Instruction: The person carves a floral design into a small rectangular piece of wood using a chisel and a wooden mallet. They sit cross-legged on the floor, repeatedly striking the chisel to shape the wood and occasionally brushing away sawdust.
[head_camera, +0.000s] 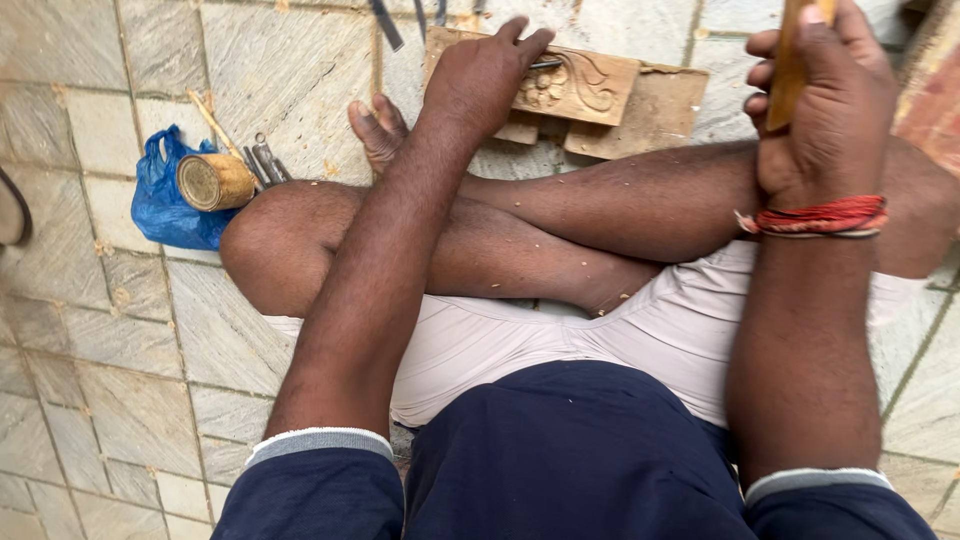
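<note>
Left hand (483, 72): closed round chisel (545, 65), tip on carved block (580, 85). Right hand (820, 95): gripping wooden mallet handle (790, 60), raised right of block. Advice: steady blade, strike squarely.

Pale matt wooden block with rough carved scrollwork (572, 84), lying on a plain, raw-sawn light-brown wooden board (655, 112) under the left hand (482, 75), beside a thin dark metal chisel shaft (546, 65). The right hand (822, 95), its wrist wound with red, fibrous thread (822, 217), grips a smooth yellow-brown wooden handle (790, 60). Rough, matt grey stone floor slabs (120, 330) bear a crinkled, glossy blue plastic bag (165, 200), a matt wooden cylinder with a worn end face (212, 182) and dull grey metal tools (268, 163).
</note>
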